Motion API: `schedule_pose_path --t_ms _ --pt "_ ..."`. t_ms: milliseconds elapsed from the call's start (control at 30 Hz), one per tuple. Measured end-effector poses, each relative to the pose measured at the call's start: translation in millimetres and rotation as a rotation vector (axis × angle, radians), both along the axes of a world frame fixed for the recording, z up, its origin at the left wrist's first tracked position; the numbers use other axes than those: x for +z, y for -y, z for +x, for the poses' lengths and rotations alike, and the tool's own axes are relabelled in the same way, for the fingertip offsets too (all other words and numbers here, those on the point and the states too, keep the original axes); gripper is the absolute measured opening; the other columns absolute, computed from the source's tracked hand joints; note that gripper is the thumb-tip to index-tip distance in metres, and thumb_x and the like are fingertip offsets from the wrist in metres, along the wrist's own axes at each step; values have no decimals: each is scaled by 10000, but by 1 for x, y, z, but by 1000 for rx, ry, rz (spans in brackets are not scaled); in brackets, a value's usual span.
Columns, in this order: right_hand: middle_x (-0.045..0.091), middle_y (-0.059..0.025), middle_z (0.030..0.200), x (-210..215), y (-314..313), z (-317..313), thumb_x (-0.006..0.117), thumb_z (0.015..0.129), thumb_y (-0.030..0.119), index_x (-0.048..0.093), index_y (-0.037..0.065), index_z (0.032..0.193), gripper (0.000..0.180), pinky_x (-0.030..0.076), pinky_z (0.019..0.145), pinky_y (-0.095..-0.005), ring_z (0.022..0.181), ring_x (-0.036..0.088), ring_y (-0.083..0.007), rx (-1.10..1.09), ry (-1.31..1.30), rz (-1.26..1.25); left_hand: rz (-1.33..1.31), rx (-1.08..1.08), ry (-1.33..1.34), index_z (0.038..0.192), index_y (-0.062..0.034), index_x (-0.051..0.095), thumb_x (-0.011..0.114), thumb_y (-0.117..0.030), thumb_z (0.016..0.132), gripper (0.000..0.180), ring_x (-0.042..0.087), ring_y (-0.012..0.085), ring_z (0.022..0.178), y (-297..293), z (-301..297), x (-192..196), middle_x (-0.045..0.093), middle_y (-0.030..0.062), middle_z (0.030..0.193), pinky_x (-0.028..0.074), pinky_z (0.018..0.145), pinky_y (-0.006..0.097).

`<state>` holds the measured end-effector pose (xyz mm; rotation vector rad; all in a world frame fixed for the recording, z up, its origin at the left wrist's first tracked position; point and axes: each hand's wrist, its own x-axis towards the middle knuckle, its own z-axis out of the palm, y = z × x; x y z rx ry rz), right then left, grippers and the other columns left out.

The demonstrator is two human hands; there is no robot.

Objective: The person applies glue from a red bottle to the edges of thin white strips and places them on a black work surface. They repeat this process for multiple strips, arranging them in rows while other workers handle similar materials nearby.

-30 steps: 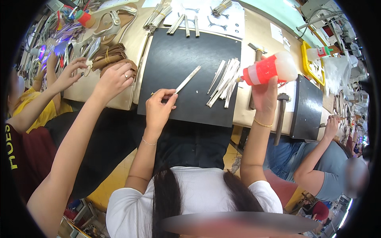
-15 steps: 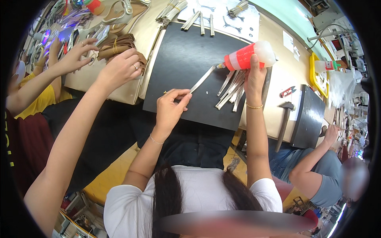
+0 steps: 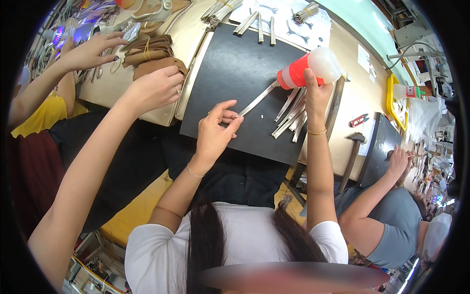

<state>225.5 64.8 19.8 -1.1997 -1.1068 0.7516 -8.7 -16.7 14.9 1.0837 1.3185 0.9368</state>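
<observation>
My left hand (image 3: 218, 128) pinches the near end of a thin pale strap (image 3: 258, 99) between thumb and fingers. In my right hand (image 3: 317, 93) is a squeeze bottle (image 3: 308, 67), translucent with a red band, tipped so that its nozzle end meets the strap's far end. Below both lies a black work board (image 3: 230, 63). Several similar straps (image 3: 290, 115) rest in a loose pile on the board, under the bottle. A tiny white bit (image 3: 262, 116) lies between the pile and my left hand.
Cut straps (image 3: 260, 29) and a tied bundle (image 3: 306, 12) lie on a patterned sheet at the back. At left, a co-worker's hands (image 3: 155, 90) are over brown pieces (image 3: 152, 51). A hammer (image 3: 351, 159), red snips (image 3: 359, 120) and a yellow basket (image 3: 394, 100) are right, near another person.
The bottle's nozzle has come closer to the strap's far end and now meets it. The whole view has shifted slightly. The co-worker at right has leaned and moved their hands.
</observation>
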Motion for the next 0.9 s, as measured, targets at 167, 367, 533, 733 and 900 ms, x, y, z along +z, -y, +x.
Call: schedule_pose_path --t_ms 167,367,533,733,900 --pt "647 -63 987 1 1 -2 786 800 305 615 -27 1066 458 476 812 -283 902 590 -133 -19 64 -15 8 -1 31 1250 -8 530 683 -15 838 439 612 74 763 -1 0 0 649 59 876 534 571 207" --pt "651 -63 968 2 1 -4 795 789 308 619 -31 1052 463 482 795 -283 883 595 -136 -19 105 18 22 -3 32 1274 -11 505 683 -16 838 471 610 67 761 -1 0 0 654 59 872 535 572 206" --pt "654 -67 969 3 1 -5 800 784 309 618 -31 1053 470 486 794 -283 884 598 -138 -22 131 31 19 -9 8 1300 -23 482 686 -26 839 503 614 65 766 -1 0 0 656 51 870 538 578 205" --pt "655 -74 982 1 2 -5 803 782 298 618 -32 1053 466 487 808 -291 889 602 -145 -26 127 41 33 -9 0 1317 -38 472 688 -33 840 523 617 62 772 0 0 0 660 48 871 541 579 207" --pt "655 -77 982 -2 3 -9 799 786 297 619 -33 1050 458 488 808 -297 890 604 -150 -28 133 36 40 -9 -22 1336 -42 459 689 -33 838 549 621 65 783 1 0 1 663 53 884 544 579 208"
